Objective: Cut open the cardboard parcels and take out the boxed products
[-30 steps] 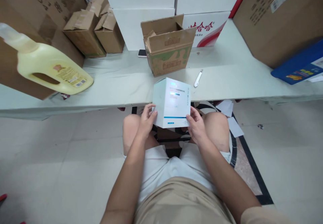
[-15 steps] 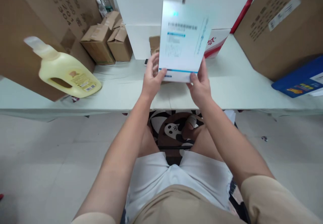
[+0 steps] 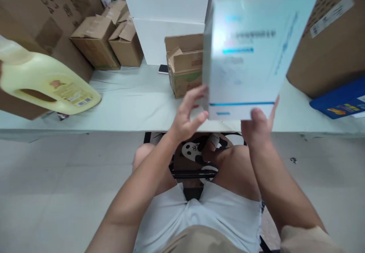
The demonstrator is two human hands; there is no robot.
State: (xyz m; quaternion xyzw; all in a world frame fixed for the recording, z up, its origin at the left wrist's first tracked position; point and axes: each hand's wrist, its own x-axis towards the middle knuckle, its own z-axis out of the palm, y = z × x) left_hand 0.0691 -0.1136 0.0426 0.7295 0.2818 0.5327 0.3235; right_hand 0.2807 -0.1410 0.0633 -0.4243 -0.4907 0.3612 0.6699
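Fingers (image 3: 196, 93) of our left hand (image 3: 185, 120) are spread apart, the thumb tip at the lower left corner of the white box (image 3: 242, 59); we cannot tell whether they touch it. With our right hand (image 3: 258, 129) we pinch the lower right part of the box, thumb on the printed face and at least one finger at the right edge; how the others lie behind it we cannot tell.

Half a second ago we had the white box in both hands at the upper centre of the frame, both thumbs on its face; now it is at the upper right of centre and looks larger, its left side showing, its print blurred; our left hand has loosened.

The open cardboard box (image 3: 184, 80), almost wholly covered before, now shows its left part at the upper centre, on the table (image 3: 128, 112); the dark phone (image 3: 163, 69) just left of it shows more too; the yellow bottle (image 3: 48, 80) lies tilted at the left, farther toward the frame's edge than before; the blue container (image 3: 339, 103) is at the right edge.
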